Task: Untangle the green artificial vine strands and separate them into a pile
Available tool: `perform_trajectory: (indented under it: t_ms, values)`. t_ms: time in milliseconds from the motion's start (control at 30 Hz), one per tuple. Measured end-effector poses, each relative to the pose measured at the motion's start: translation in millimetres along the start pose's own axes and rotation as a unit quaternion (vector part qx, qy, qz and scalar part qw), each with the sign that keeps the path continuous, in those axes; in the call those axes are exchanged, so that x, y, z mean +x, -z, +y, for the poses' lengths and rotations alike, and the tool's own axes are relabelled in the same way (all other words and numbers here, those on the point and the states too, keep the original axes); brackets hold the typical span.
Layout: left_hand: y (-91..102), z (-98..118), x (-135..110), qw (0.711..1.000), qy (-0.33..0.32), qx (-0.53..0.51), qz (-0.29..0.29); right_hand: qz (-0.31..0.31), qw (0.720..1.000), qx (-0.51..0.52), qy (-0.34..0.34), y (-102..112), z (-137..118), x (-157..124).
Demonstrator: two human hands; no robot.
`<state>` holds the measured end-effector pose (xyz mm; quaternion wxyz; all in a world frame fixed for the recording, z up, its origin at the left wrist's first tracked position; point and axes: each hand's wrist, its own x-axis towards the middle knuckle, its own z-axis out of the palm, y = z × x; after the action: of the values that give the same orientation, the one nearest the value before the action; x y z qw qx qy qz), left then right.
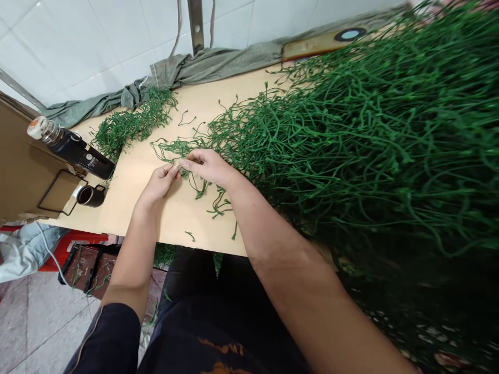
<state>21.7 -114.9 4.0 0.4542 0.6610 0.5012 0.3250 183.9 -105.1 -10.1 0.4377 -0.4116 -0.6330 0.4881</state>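
Through the head cam I had two bare hands meeting over a tan table, fingertips nearly touching. L hand: thumb & index together, pinched at thin green stems. R hand: thumb & index also closed at the stems, just right of L's tips; I couldn't tell how many stems were in the grip, as the fingers hid them. More of those stems looped out just beyond the fingertips, and a few curled on the table just nearer than R's fingers.

Right of the fingers, a big pile began just beside R hand & filled that whole side, tangled, approx. knotted-looking at the tips. Beyond the fingers & to the left lay a small pile. One loose piece lay on the table's near side, closer to me than the fingers.

Well left of the fingers: a black flask, tilted, w/ a pale top, and a dark mug near its base. Far beyond the fingers, a grey-green cloth ran along the tiled wall; far right on that edge, a flat amber item w/ a dark ring.
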Motion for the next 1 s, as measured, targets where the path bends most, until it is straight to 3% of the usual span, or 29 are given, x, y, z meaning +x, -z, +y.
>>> perform_trajectory:
  t_ms: [100, 200, 367, 533, 700, 833, 900, 1000]
  values:
    - [-4.6, 7, -4, 0.999, 0.002, 0.033, -0.024, -0.001, 0.999, 0.013, -0.038, 0, -3, 0]
    - [-8.7, 13, -11, 0.996, 0.006, 0.068, -0.051, 0.055, 0.996, -0.052, -0.047, 2, -3, 1]
    - [-13.7, 12, -20, 0.998, 0.032, 0.035, -0.045, 0.139, 0.976, -0.162, -0.032, 0, -2, 2]
    - [-28.5, 26, -39, 1.0, -0.011, -0.006, -0.024, 0.17, 0.963, -0.205, -0.038, 1, 5, 6]
    - [-31.3, 67, -80, 0.99, -0.031, 0.009, -0.14, 0.301, 0.933, -0.194, -0.043, 16, 24, 15]
    - [-17.8, 73, -84, 0.998, -0.059, -0.015, -0.033, 0.269, 0.944, -0.188, -0.03, 16, 22, 13]
    - [-15.5, 70, -72, 0.996, -0.071, -0.045, 0.024, 0.236, 0.956, -0.174, -0.03, 13, 18, 10]
    - [-27.2, 73, -42, 0.991, -0.1, -0.071, 0.055, 0.208, 0.969, -0.135, -0.014, 11, 16, 8]
